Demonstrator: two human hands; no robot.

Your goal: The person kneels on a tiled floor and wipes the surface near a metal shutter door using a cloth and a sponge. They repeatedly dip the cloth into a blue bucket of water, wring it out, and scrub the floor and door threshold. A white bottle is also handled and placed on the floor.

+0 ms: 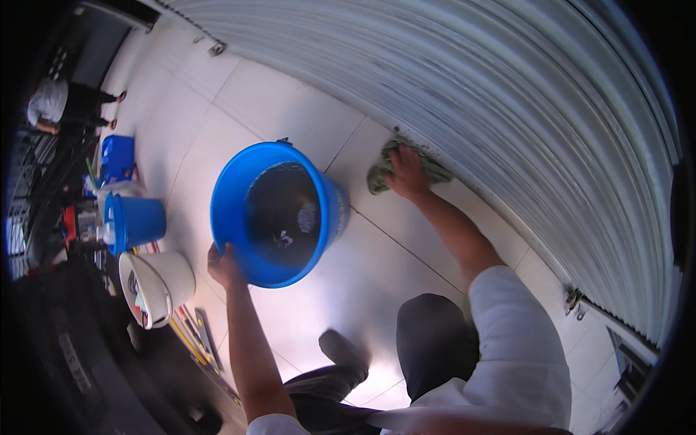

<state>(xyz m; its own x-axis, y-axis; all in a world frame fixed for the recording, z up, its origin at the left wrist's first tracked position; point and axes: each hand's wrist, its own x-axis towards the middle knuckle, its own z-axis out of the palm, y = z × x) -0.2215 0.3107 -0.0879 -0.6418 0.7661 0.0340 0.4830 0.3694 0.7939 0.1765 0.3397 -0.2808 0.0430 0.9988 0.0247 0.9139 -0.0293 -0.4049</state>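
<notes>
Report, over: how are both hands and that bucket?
Left hand gripping blue bucket by rim. Right hand spread over green cloth on floor. Dark liquid inside. Corrugated shutter beside cloth.

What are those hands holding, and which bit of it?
The left hand holds the big blue bucket by its rim; the right hand presses on a green cloth.

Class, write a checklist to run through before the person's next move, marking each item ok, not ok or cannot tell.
1. Left hand on the rim of the large blue bucket: ok.
2. Right hand on the green cloth: ok.
3. Right hand's grip closed around the cloth: cannot tell.
4. Liquid in that bucket clear: not ok, looks dark.
5. White bucket apart from the large blue one: ok.
6. Floor dry: cannot tell.
</notes>
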